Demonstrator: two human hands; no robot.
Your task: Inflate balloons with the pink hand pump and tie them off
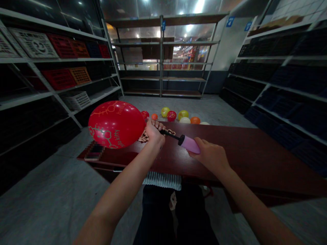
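A large red balloon (117,124) with printed yellow figures and lettering is inflated at the left, above the desk's far-left part. At its neck, my left hand (154,132) is closed, gripping the balloon's mouth and the black nozzle end of a hand pump. The pump (190,144) has a pink-purple body and a black rod that shows between my hands. My right hand (211,154) is wrapped round the pink end. Beneath and behind my left hand, a pile of small pale uninflated balloons (144,136) lies on the desk, partly hidden.
The dark red desk (245,153) spans the front. A blurred-out phone-like object (94,151) lies at its left corner. Beyond the far edge, several inflated balloons (171,116) rest on the floor. Metal shelves (161,61) stand behind; crates (61,46) fill the left racks.
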